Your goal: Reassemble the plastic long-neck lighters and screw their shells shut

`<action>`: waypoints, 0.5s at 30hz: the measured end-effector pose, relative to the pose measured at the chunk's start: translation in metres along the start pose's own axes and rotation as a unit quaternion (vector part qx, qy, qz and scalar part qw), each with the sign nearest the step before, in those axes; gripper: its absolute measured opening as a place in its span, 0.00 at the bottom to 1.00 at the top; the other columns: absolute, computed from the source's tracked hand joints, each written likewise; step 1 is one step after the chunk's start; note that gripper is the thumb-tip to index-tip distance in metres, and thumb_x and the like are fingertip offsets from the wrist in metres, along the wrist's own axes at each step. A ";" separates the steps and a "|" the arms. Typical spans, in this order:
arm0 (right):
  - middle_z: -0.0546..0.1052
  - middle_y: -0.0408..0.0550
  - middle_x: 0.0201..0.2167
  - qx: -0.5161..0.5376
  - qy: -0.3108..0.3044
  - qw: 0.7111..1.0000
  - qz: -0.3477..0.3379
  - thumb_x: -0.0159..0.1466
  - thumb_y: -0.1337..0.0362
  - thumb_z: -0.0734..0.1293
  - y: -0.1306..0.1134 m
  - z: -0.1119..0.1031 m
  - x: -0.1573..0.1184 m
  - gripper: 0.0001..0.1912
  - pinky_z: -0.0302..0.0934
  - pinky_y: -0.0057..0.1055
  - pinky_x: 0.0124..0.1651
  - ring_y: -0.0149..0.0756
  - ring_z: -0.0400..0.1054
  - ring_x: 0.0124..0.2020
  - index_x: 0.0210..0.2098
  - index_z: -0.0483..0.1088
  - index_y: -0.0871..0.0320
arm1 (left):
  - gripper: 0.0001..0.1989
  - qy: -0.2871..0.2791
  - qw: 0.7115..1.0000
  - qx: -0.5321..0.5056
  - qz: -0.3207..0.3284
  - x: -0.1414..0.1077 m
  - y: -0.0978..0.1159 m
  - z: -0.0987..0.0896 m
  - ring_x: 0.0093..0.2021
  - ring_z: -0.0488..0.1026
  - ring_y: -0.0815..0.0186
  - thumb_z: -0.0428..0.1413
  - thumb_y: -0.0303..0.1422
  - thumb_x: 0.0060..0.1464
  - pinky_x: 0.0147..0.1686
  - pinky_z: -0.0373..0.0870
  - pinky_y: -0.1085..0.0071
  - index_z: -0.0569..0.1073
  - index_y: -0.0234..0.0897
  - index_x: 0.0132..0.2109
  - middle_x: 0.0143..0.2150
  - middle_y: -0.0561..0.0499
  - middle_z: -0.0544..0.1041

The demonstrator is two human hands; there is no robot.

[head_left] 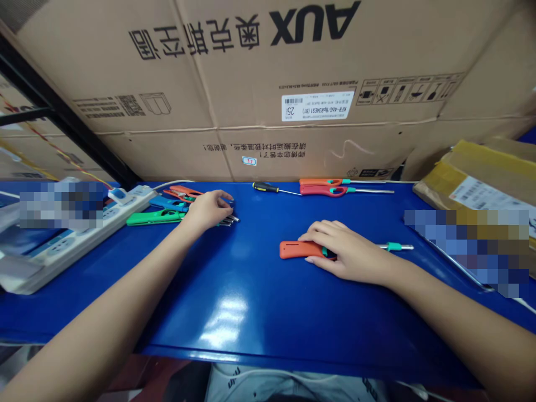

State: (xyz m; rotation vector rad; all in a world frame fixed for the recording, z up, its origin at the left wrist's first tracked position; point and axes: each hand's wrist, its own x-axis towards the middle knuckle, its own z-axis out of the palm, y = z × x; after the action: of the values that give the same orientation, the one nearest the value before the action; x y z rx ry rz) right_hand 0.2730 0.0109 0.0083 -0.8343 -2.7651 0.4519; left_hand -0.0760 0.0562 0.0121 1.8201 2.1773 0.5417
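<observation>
My right hand (343,248) is closed around an orange gas lighter (301,249) on the blue table, fingers on its far side and thumb on its near side. Its metal tube, with a teal piece (394,247) on it, sticks out to the right beyond my hand. Over the metal tubes of a bunch of lighters on the left, my left hand (211,209) is curved, its thumb and fingertips apart. That bunch includes a green lighter (157,217), a blue lighter (167,203) and an orange-red lighter (181,192). The hand partly hides them.
At the back lie an orange lighter (320,182), a red lighter (324,191) and a black-and-yellow screwdriver (266,187). A white power strip (84,237) runs along the left. A large cardboard box (251,106) stands behind; a taped carton (481,184) sits at right.
</observation>
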 end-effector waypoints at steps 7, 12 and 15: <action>0.74 0.52 0.51 -0.012 0.005 1.000 -0.012 0.70 0.58 0.64 0.000 0.000 0.000 0.15 0.61 0.45 0.53 0.45 0.67 0.51 0.55 0.69 0.54 | 0.14 -0.007 1.000 -0.001 0.015 -0.001 0.006 0.000 0.41 0.81 0.59 0.60 0.33 0.49 0.37 0.74 0.70 0.78 0.42 0.45 0.36 0.53 0.85; 0.75 0.53 0.52 -0.033 0.018 0.999 -0.019 0.72 0.60 0.62 0.002 0.000 -0.001 0.16 0.61 0.46 0.53 0.46 0.67 0.50 0.57 0.70 0.53 | 0.12 0.005 0.999 -0.003 0.037 -0.007 0.013 -0.002 0.40 0.82 0.58 0.59 0.34 0.50 0.39 0.74 0.68 0.78 0.41 0.44 0.37 0.51 0.85; 0.75 0.53 0.51 -0.026 0.024 0.999 -0.017 0.71 0.60 0.63 0.003 0.000 -0.001 0.16 0.61 0.45 0.53 0.45 0.66 0.50 0.57 0.70 0.53 | 0.12 0.019 0.999 0.001 0.045 -0.010 0.015 -0.005 0.39 0.81 0.57 0.59 0.35 0.51 0.41 0.74 0.66 0.79 0.41 0.43 0.38 0.50 0.85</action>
State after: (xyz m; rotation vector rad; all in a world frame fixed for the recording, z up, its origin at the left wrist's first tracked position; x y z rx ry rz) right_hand 0.2758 0.0130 0.0074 -0.7965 -2.7524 0.3512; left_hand -0.0625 0.0481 0.0224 1.9334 2.1288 0.5985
